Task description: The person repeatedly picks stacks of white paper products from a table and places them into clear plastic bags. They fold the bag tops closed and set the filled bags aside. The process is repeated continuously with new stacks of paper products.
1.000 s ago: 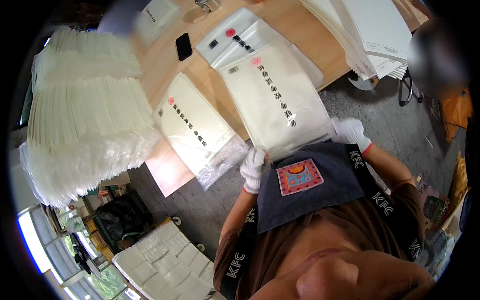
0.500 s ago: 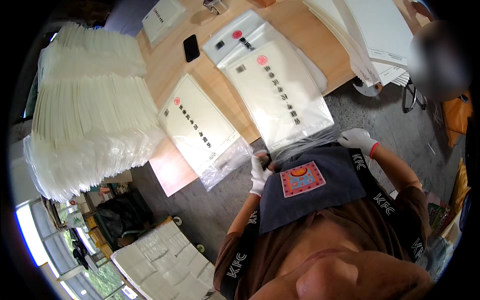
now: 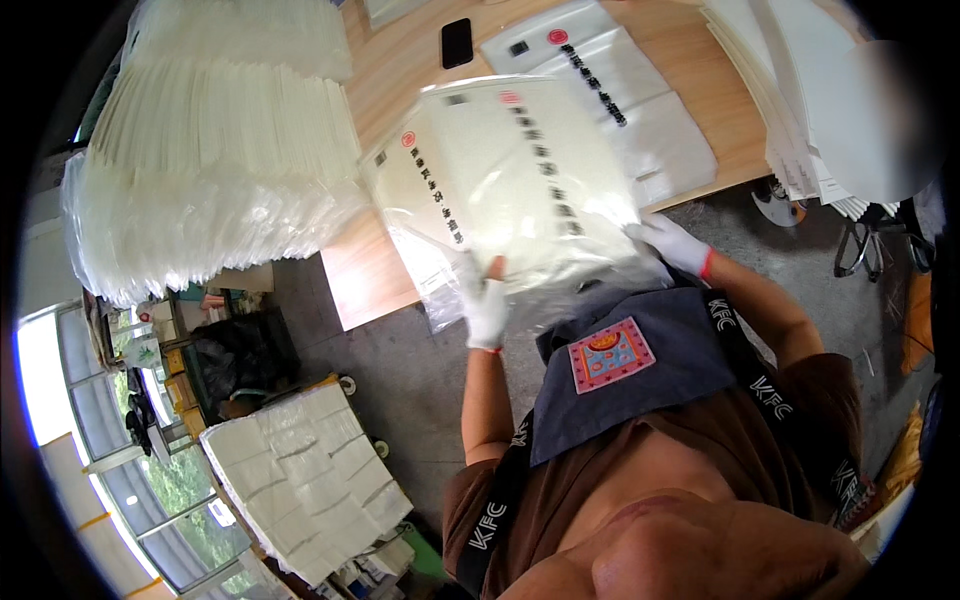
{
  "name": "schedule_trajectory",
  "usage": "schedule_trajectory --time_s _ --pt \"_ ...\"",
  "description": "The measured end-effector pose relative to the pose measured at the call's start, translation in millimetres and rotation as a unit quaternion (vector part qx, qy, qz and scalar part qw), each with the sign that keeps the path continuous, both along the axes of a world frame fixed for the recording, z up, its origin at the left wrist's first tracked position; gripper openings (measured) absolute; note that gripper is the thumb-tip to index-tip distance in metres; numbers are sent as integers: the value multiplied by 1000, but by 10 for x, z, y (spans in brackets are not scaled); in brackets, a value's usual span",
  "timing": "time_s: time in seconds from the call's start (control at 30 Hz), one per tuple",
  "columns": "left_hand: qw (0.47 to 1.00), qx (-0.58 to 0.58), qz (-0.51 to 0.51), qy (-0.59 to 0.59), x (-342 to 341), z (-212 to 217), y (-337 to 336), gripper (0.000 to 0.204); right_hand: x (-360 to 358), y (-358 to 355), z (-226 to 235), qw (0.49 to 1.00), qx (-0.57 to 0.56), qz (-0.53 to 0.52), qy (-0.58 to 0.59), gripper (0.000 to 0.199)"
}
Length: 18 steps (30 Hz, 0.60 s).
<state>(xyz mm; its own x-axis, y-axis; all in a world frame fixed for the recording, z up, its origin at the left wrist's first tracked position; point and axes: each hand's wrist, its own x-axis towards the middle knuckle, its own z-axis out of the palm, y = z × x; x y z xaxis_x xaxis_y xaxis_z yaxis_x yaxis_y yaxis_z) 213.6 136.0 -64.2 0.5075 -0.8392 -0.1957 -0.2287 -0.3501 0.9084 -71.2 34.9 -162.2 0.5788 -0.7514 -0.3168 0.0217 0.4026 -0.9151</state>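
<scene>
A cream paper packet in a clear plastic bag (image 3: pixel 560 190), with a red round mark and a column of dark print, is held between my two hands above the table's near edge. My left hand (image 3: pixel 486 308), white-gloved with a bare thumb, grips the bag's lower left side, thumb on top. My right hand (image 3: pixel 676 244), also gloved, pinches its lower right corner. The bag is tilted and slightly blurred. It partly covers a similar bagged packet (image 3: pixel 402 185) lying to the left. Behind it lies a flat pile of clear printed bags (image 3: pixel 650 125).
A tall stack of bagged packets (image 3: pixel 220 130) fills the table's left side. A black phone (image 3: pixel 457 43) lies at the back. Large white sheets (image 3: pixel 810 90) overhang the right edge. Below left stands a trolley of wrapped white bundles (image 3: pixel 310 480).
The bagged packet has moved left in my hands, off the pile of clear bags and over the other bagged packet. My left hand has turned, its thumb now showing on top. The view has shifted.
</scene>
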Motion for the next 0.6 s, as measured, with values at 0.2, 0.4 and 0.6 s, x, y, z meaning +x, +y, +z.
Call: schedule_trajectory --time_s 0.2,0.4,0.6 --pt "983 137 31 -121 1360 -24 -93 59 1590 -539 -21 989 75 114 57 43" --pt "872 245 -89 -414 1606 -892 79 69 1627 38 98 976 74 200 39 25" --pt "885 -66 -130 -442 420 -166 -809 54 641 194 95 979 41 185 81 21"
